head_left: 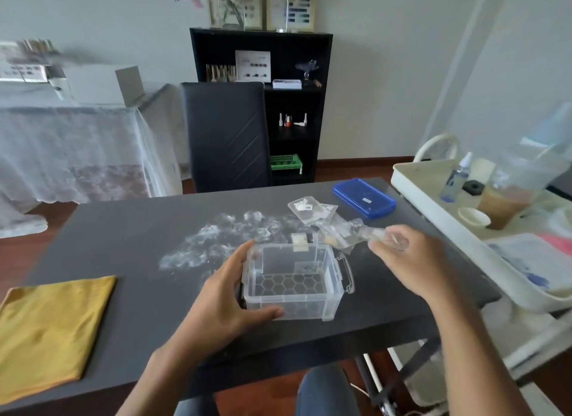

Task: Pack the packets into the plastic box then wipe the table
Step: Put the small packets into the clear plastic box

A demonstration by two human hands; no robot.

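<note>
A clear plastic box (322,288) stands open near the front of the dark table (130,239). My left hand (229,301) grips the box's left wall and front corner. My right hand (408,261) is to the right of the box, a little above the table, pinching a clear packet (379,234). Several more clear packets (312,210) lie in a loose heap behind and to the right of the box. One small packet (305,267) seems to lie inside the box. White smears (216,236) cover the table's middle. A folded yellow cloth (46,329) lies at the front left.
The box's blue lid (365,197) lies at the table's back right. A white cart (448,211) with a spray bottle (455,180), a cup and papers stands close on the right. A black chair (226,137) faces the table's far side, with a black shelf behind it.
</note>
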